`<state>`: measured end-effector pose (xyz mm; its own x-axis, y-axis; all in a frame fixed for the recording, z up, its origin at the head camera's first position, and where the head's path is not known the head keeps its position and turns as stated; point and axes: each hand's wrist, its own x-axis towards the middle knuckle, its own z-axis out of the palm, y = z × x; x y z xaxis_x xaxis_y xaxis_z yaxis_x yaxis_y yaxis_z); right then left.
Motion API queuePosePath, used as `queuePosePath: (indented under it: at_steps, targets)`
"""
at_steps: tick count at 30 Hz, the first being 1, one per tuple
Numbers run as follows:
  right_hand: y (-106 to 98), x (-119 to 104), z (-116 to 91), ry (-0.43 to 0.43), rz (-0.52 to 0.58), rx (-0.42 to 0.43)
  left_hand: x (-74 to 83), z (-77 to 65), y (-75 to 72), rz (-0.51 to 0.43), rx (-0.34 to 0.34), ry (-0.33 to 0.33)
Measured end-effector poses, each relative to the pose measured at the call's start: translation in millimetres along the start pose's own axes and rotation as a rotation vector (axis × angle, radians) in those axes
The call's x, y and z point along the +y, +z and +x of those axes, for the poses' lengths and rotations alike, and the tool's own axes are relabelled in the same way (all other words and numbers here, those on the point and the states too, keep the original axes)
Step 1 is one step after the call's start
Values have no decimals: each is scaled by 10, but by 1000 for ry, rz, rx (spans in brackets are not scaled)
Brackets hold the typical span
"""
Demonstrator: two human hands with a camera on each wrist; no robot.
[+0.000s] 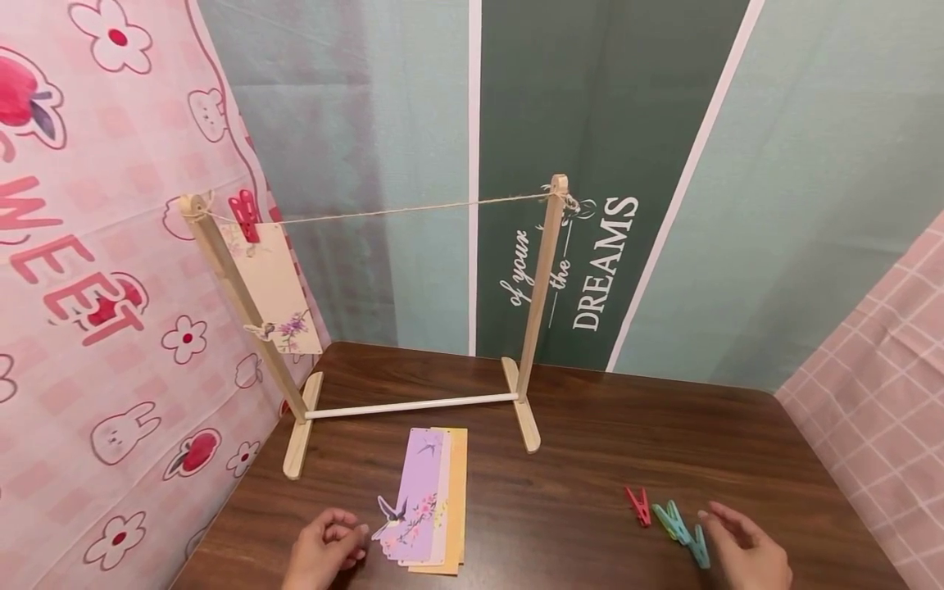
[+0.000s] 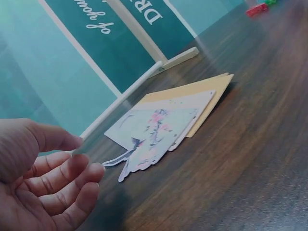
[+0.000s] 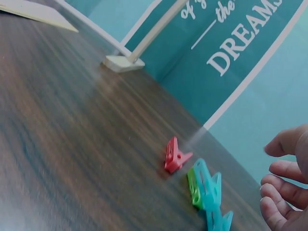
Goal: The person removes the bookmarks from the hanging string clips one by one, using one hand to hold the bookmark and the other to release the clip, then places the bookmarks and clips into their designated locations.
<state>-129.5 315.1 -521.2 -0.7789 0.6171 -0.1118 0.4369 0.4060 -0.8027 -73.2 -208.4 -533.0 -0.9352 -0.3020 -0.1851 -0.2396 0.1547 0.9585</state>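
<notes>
My left hand [image 1: 328, 547] hovers at the left of a small stack of bookmark cards, its fingers loosely bent and nothing in them. A lilac card [image 1: 416, 500] with pink blossoms and a cut-out swallow tops the stack, overlapping a pale card and a yellow card [image 1: 459, 483]. Far to the right, my right hand [image 1: 745, 545] is beside several small clothespins, fingers loosely bent and holding nothing. The red clothespin [image 3: 175, 155] lies apart, while the green clothespin [image 3: 194, 187] and the teal clothespins [image 3: 208, 185] lie close together.
Behind the cards stands a wooden frame [image 1: 542, 287] with a string [image 1: 413, 210] between its posts. From the string's left end hangs a cream card [image 1: 276, 283] under a red clothespin [image 1: 244, 217]. Printed cloths back the brown table [image 1: 575, 475].
</notes>
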Motion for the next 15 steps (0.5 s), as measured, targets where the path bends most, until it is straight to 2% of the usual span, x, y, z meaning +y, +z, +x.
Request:
queuePosePath:
  at_steps: [6,15]
  targets:
    - [-52,-148,-25,-21,-14,-13,37,25,-8,-92,4,11]
    - [-86,-388,-136,-91,112,-24,134,37,-45,-257,-13,36]
